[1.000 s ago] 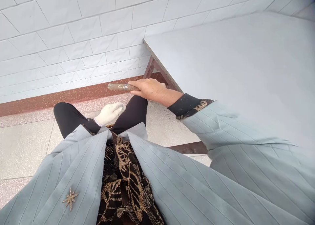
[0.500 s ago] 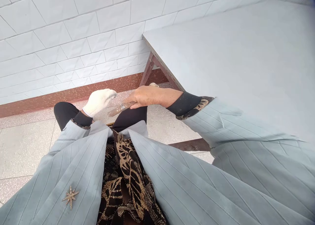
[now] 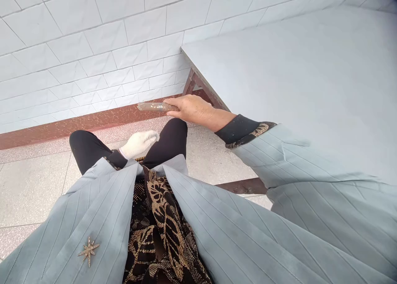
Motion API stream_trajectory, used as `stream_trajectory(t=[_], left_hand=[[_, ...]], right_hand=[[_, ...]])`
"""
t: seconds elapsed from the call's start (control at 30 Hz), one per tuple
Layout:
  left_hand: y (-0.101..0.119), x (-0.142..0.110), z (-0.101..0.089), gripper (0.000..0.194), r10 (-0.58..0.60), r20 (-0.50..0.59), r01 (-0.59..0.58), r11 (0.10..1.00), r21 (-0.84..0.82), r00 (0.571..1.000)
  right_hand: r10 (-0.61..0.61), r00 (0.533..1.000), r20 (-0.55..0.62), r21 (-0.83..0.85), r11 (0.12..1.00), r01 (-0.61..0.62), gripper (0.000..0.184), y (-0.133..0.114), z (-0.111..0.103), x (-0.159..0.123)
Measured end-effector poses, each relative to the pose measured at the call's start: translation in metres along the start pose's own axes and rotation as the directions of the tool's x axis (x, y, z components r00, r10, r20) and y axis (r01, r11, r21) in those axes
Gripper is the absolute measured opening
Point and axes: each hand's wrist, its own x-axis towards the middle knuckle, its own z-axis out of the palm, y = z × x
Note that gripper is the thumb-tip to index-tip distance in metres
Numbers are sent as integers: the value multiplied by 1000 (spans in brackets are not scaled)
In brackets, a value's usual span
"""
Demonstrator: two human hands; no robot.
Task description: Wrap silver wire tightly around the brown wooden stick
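Note:
My right hand (image 3: 194,109) is bare and closed around the end of a flat, dull brownish-grey blade or bar (image 3: 153,107), which sticks out level to the left above my right knee. My left hand (image 3: 138,143) wears a white cotton glove and lies low between my two black-trousered knees. Its fingers are loosely curled and I see nothing in them. Both arms are in grey pinstriped jacket sleeves with black and gold cuffs.
A grey table top (image 3: 294,68) on a dark red-brown frame (image 3: 198,85) stands to my right against a white tiled wall (image 3: 93,48). A reddish skirting strip (image 3: 77,122) runs along the wall's foot above the speckled floor (image 3: 27,180).
Half a second ago my gloved left hand was raised beside the tilted blade. It has dropped back between my knees, and my right hand has lifted the blade back to level.

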Motion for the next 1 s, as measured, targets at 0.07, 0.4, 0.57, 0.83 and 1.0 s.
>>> stream_trajectory(t=[0.07, 0.4, 0.57, 0.83, 1.0], left_hand=[[1, 0, -6, 34, -44, -18, 46, 992, 114, 999], [-4, -2, -37, 32, 143, -111, -72, 869, 489, 983], [7, 5, -75, 31, 117, -160, -39, 905, 423, 980], [-8, 11, -51, 32, -37, -178, -4, 975, -223, 983], [1, -1, -5, 33, 43, -20, -47, 952, -303, 999]], right_hand=[[18, 999, 26, -45, 999, -17, 41, 0, 1, 1], [-84, 978, 192, -145, 983, 113, 39, 6, 18, 4], [-272, 919, 287, -15, 958, 288, 46, -2, 13, 3], [-398, 917, -41, 48, 916, 399, 47, -24, 4, -8], [-172, 975, -143, 48, 983, 180, 47, -18, 6, -4]])
